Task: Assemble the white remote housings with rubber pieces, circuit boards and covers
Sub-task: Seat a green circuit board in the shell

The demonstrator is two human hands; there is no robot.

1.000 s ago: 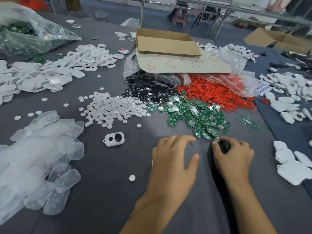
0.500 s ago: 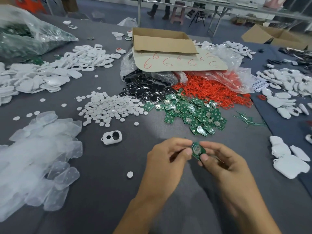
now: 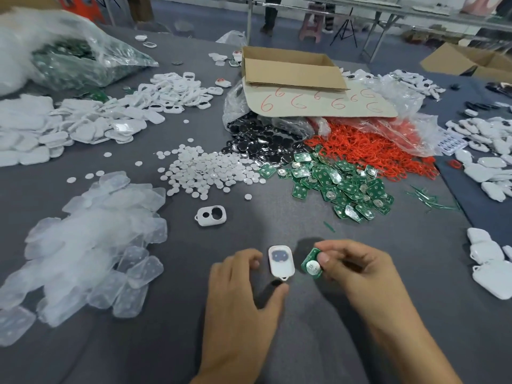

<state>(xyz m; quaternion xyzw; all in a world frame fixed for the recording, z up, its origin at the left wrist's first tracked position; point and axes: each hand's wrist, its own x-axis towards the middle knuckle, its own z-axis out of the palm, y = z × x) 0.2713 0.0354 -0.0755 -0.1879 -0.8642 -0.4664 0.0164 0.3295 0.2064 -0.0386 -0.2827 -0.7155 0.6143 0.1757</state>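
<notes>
- The rubber pieces (image 3: 83, 239) lie in a clear heap at the far left of the worktop (image 3: 171, 342), well apart from both my hands.
- Behind them, white covers (image 3: 55, 128) are piled along the left edge. A scatter of white discs (image 3: 205, 170) lies nearer the middle.
- A spare shell (image 3: 211, 216) with two holes lies alone on the cloth, beyond my left grip (image 3: 243, 295) and apart from it.
- My left grip rests on the worktop, fingers loosely curved and apart, holding nothing. The forefinger tip is just beside the left edge of the housing (image 3: 281, 261), and the thumb tip is just under its loop. Whether the thumb touches it I cannot tell.
- The housing lies flat on the worktop between my two hands, loop end towards me, with a greyish patch in its upper half.
- The board (image 3: 312, 264) is just right of the housing and apart from it. It is held tilted, its round silvery disc facing up.
- My right grip (image 3: 357, 270) is clamped on the board. Thumb and forefinger pinch its right edge, and the other fingers are curled in behind.
- Beyond that hand lies the green heap (image 3: 340, 184) of more boards, with red rings (image 3: 374, 151) behind it.
- White remotes (image 3: 490, 273) lie at the right edge, well apart from my right grip.
</notes>
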